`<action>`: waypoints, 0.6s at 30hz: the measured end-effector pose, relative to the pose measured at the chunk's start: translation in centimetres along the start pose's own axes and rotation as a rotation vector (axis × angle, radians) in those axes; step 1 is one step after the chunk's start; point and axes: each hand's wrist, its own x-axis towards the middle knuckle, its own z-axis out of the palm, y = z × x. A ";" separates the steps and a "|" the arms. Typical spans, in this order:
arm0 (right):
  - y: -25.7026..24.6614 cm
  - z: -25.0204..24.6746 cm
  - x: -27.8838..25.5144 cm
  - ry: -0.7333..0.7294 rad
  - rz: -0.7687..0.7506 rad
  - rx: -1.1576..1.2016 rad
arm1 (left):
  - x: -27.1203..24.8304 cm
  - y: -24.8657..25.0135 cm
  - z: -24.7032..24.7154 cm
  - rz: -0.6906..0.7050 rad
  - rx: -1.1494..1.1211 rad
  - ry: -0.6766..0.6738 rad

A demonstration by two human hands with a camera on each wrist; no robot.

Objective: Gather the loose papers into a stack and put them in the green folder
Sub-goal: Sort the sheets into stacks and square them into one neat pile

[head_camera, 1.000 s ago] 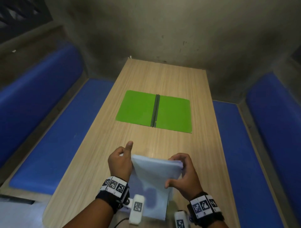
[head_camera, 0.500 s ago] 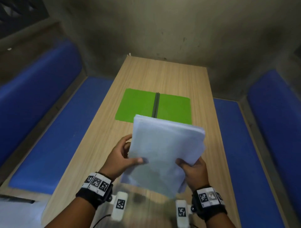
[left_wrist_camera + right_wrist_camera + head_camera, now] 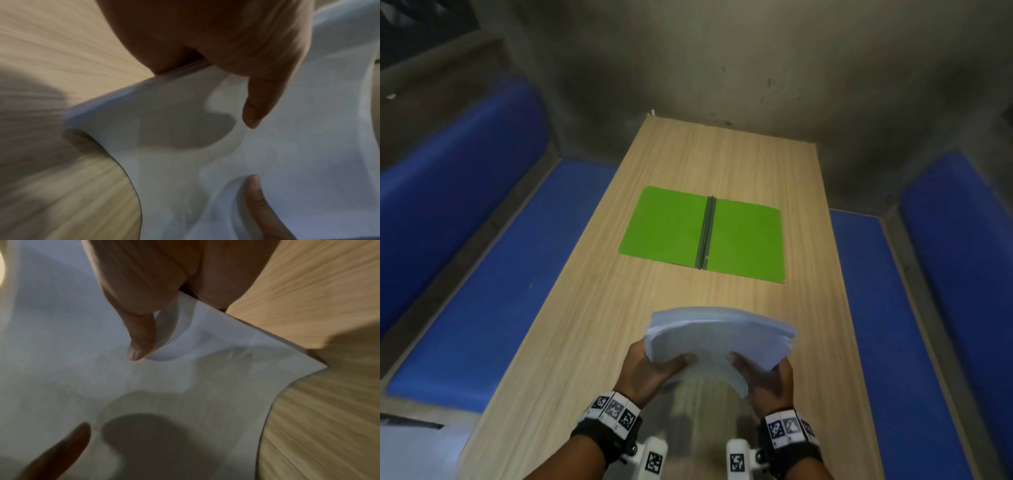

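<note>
Fingers point(image 3: 671, 365) of both hands pinch the paper stack point(image 3: 719, 337), thumbs on top.

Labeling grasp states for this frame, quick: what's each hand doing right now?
Left hand: holds the paper stack by its left side, thumb on top.
Right hand: holds the same stack by its right side, thumb on top.

No readable text anywhere; the wristbands point(image 3: 614, 409) bear only black-and-white square marker patterns.

a long wooden table point(image 3: 722, 164) meets a stained grey wall point(image 3: 722, 61) (dimly lit), blue padded benches point(image 3: 493, 267) either side.
</note>
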 end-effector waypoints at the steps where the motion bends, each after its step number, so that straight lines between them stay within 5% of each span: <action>1: 0.0 0.2 0.0 0.016 -0.007 0.014 | 0.1 0.2 0.1 -0.007 -0.027 0.026; 4: -0.2 0.5 -0.2 0.019 -0.019 0.028 | 0.3 0.3 0.3 -0.049 -0.103 0.072; 18: 0.8 -0.3 0.7 -0.053 0.023 -0.050 | 2.0 -0.7 -0.1 -0.060 -0.045 -0.122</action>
